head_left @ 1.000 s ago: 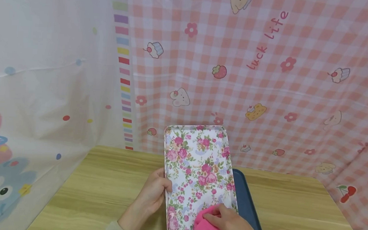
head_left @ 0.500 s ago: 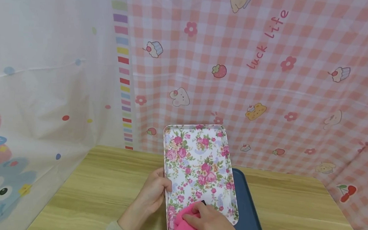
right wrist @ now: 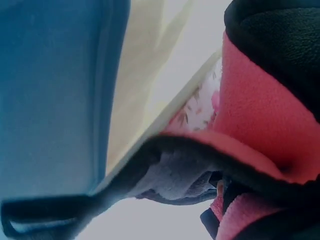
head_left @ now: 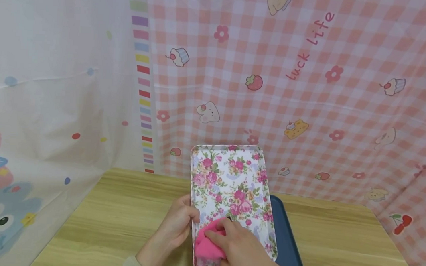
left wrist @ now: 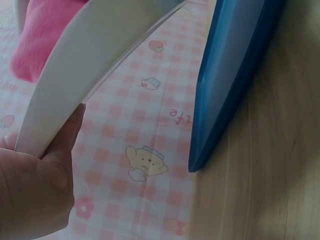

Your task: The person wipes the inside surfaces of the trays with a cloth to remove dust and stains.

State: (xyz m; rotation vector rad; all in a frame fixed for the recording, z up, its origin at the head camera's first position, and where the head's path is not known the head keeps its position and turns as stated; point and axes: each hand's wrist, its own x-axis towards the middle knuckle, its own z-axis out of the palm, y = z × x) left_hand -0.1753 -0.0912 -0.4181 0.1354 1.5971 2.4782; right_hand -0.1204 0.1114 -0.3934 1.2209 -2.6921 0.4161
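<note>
A white rectangular tray with a pink rose print (head_left: 232,182) is held tilted up in front of me. My left hand (head_left: 175,223) grips its left edge, thumb on the printed face and fingers behind. In the left wrist view that hand (left wrist: 37,187) pinches the tray's pale rim (left wrist: 60,82). My right hand (head_left: 243,247) holds a bunched pink cloth (head_left: 209,243) against the lower left of the printed face. In the right wrist view the cloth (right wrist: 260,105) shows a dark edging and a loop, and it hides the right fingers.
A dark blue tray (head_left: 288,241) lies on the wood-grain table (head_left: 337,236), partly behind the floral tray. A pink checked curtain (head_left: 230,69) hangs at the back, and a white printed sheet (head_left: 55,100) hangs on the left.
My right hand has moved the pink cloth leftward across the lower part of the floral tray, then a little up. The left hand and the tray stay nearly in place.
</note>
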